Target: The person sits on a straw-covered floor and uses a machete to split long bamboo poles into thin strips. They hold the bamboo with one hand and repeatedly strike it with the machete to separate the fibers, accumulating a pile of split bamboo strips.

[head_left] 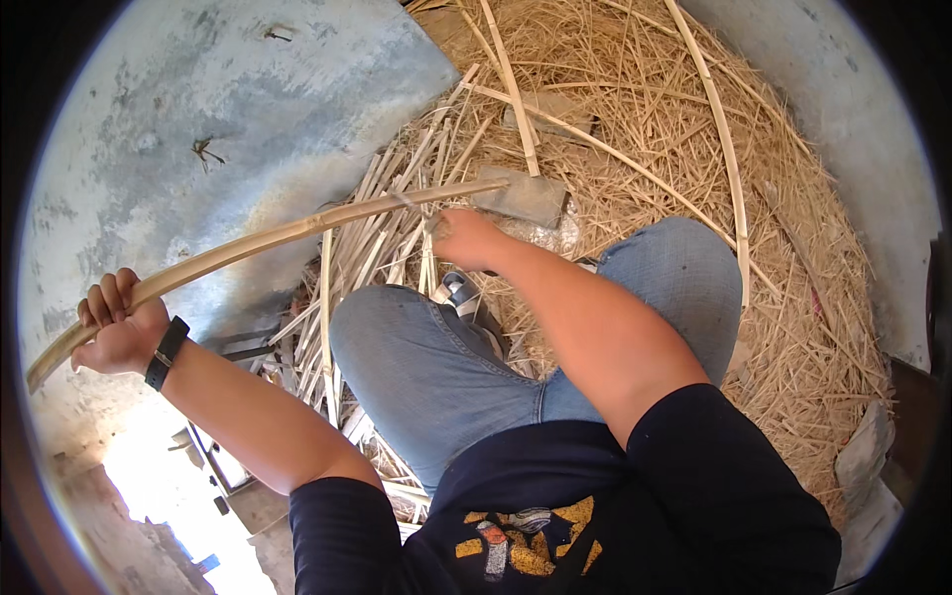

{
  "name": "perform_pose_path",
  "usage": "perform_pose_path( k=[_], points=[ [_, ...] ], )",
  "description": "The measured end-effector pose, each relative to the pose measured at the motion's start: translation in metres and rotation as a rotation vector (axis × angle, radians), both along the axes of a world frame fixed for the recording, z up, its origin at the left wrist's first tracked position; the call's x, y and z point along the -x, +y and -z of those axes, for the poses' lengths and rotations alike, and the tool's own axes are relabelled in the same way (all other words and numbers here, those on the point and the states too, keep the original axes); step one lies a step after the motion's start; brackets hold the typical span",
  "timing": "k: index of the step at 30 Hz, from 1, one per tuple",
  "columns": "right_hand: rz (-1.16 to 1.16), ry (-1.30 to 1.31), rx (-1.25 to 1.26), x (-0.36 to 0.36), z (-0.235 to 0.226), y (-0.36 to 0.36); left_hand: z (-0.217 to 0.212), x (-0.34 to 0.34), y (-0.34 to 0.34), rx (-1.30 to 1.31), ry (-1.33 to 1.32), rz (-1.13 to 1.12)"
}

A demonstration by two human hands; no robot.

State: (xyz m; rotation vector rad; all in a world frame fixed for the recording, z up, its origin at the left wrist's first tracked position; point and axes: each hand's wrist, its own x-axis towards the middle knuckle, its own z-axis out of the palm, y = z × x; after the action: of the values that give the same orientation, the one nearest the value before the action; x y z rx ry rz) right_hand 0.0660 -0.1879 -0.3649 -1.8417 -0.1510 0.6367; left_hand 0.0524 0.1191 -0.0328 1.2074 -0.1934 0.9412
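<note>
Huge heap of straw and shavings [635,109] filling the floor ahead, grey concrete floor [198,109] off to the left. Loose pile of split strips [387,213] just past the knees in blue jeans [426,367]. Flat grey block [523,195] sitting right under the far end of the work.

Long bamboo strip [288,233] running left to right, slightly bowed, near end low at the left, far end up by the block. So long axis goes from the left hand [119,332] across to the right hand [466,238]. Left hand fully clenched round the near end, black wristband [166,353] just behind it. Right hand closed near the far end, just under the strip, apparently gripping a small blade [402,196]; can't quite make out the tool itself.
</note>
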Motion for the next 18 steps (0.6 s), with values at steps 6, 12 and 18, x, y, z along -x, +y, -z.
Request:
perform_pose_path(
  k=[6,12,18],
  points=[
    [0.051,0.091,-0.059,0.004,0.011,0.003,-0.007,-0.006,-0.011,0.02,-0.012,-0.013],
    [-0.036,0.005,-0.016,-0.002,-0.001,0.0,-0.012,-0.004,-0.048,0.009,-0.006,-0.165],
    [-0.027,-0.089,-0.118,0.007,-0.012,0.02,-0.015,-0.015,-0.058,0.037,0.015,-0.271]
  ],
)
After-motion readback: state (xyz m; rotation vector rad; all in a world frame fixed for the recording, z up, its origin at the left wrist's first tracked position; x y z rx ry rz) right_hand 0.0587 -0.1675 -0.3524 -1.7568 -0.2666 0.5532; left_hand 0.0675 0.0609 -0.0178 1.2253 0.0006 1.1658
